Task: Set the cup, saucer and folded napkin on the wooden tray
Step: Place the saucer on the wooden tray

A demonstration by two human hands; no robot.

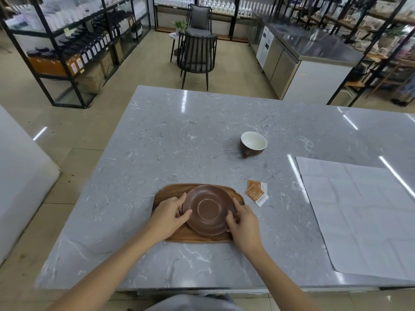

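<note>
Saucer (208, 209) resting on the wooden tray (161, 196), gripped at opposite rims by fingers of the left hand (169, 215) and right hand (243, 222); cup (253, 143) and folded napkin (257, 191), beyond the right fingertips, remain on the counter (179, 131).

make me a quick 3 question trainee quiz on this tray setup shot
1. True or false: the saucer already lies on the wooden tray.
2. Which item stands farthest from the tray? A) the cup B) the folded napkin C) the saucer
3. Fill in: the left hand and right hand grip the saucer's ____.

Key
1. True; both hands are on its edge, one on each side.
2. A; the cup stands alone on the grey table, handle towards the camera.
3. Rim.
</note>
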